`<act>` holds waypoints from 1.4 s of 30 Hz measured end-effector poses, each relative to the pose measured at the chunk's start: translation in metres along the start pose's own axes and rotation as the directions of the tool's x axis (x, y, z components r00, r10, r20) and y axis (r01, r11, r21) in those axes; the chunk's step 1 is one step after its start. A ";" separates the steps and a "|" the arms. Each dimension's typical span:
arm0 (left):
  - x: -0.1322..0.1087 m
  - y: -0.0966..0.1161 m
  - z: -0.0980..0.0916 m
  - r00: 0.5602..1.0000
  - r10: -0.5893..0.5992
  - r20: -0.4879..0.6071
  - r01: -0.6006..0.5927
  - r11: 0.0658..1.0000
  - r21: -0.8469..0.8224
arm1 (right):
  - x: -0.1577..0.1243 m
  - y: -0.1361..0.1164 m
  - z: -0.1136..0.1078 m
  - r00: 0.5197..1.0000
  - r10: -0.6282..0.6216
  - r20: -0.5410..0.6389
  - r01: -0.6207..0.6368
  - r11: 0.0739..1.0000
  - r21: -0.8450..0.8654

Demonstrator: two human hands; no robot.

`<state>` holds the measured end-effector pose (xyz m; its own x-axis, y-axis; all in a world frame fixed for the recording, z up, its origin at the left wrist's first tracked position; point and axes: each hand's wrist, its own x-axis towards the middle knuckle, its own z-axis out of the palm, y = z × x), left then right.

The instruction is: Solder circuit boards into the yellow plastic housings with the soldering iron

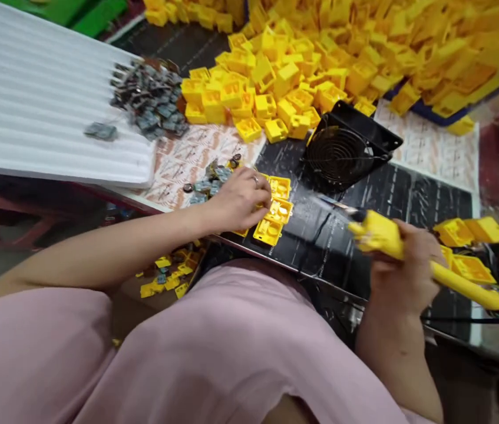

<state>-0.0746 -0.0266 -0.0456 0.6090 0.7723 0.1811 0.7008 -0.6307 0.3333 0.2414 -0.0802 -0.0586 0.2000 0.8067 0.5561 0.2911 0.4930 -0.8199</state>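
My right hand (408, 268) is wrapped around a yellow soldering iron (468, 287). Its thin metal tip points left over the black table, and a blocky yellow part sits at its front. My left hand (244, 197) has its fingers bent down at a row of small open yellow plastic cases (271, 227) by the table's front edge. Its fingertips are partly hidden, so I cannot make out what they pinch. Beside that hand lie small grey parts (207, 184) and a few dark round pieces.
A black fan (341, 147) stands behind the cases. Yellow housings (284, 76) are heaped across the back. Grey parts (154, 100) are piled by a white foam sheet (46, 100) at left. More open yellow cases (470, 268) lie at right, and loose ones (172, 277) below the edge.
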 end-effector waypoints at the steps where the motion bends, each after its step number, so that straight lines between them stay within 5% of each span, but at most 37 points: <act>1: 0.000 0.000 -0.001 1.000 -0.005 0.006 0.005 1.000 0.004 | -0.007 -0.003 -0.001 1.000 0.003 0.006 -0.003 1.000 -0.027; 4: 0.001 0.004 -0.003 0.999 -0.029 0.023 0.029 1.000 0.004 | -0.022 -0.020 -0.005 0.986 -0.038 0.162 0.060 0.989 -0.134; 9: 0.008 0.009 -0.004 0.998 -0.024 0.066 0.019 0.998 0.066 | -0.015 -0.037 -0.004 0.865 -0.301 0.403 0.401 0.896 -0.193; 21: 0.026 0.020 -0.014 0.972 -0.039 0.230 -0.005 0.982 0.187 | 0.019 -0.047 0.017 0.638 -0.470 0.610 0.610 0.792 -0.028; 31: 0.023 0.015 -0.008 0.983 0.052 0.174 -0.096 0.963 0.253 | 0.026 -0.052 0.015 0.584 -0.450 0.676 0.617 0.787 -0.008; 37: 0.025 0.016 -0.008 0.980 0.069 0.185 -0.119 0.954 0.275 | 0.029 -0.052 0.003 0.668 -0.415 0.618 0.586 0.805 -0.094; 42: 0.024 0.014 -0.009 0.981 0.080 0.178 -0.119 0.967 0.225 | 0.028 -0.047 0.009 0.635 -0.437 0.637 0.613 0.787 -0.073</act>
<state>-0.0535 -0.0162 -0.0283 0.7194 0.6935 0.0391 0.6884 -0.7193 0.0928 0.2244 -0.0781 -0.0059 -0.5961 0.5048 0.6244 0.4195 0.8589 -0.2939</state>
